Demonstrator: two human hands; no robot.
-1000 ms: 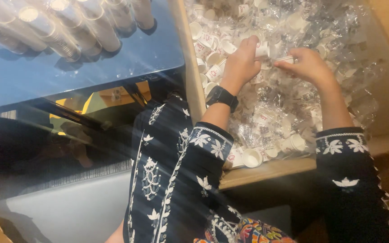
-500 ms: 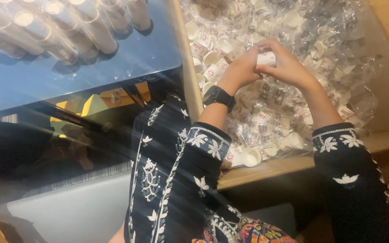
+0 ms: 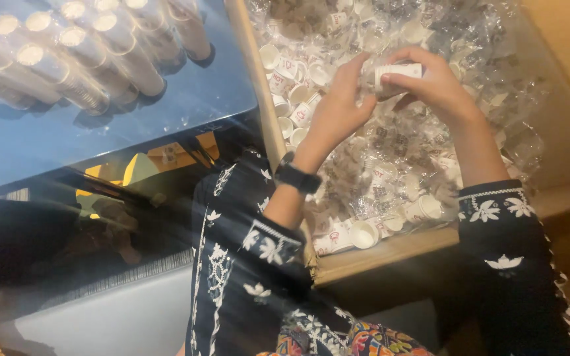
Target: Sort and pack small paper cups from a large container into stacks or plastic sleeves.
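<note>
Above a wooden bin (image 3: 390, 247) full of small white paper cups and clear plastic wrap, both hands meet on one short stack of white cups (image 3: 398, 71). My right hand (image 3: 433, 82) grips the stack from the right. My left hand (image 3: 339, 109), with a black watch on its wrist, pinches the stack's left end. Loose cups (image 3: 364, 232) lie at the bin's near edge under my arms.
To the left, a blue table top (image 3: 133, 128) carries several tall stacks of cups in clear sleeves (image 3: 110, 53). Below it are dark frame parts with yellow pieces (image 3: 133, 171). A light wall (image 3: 569, 46) borders the bin on the right.
A second ago both hands were spread in the pile of cups. They came together on one cup stack and have lifted it up above the bin.
</note>
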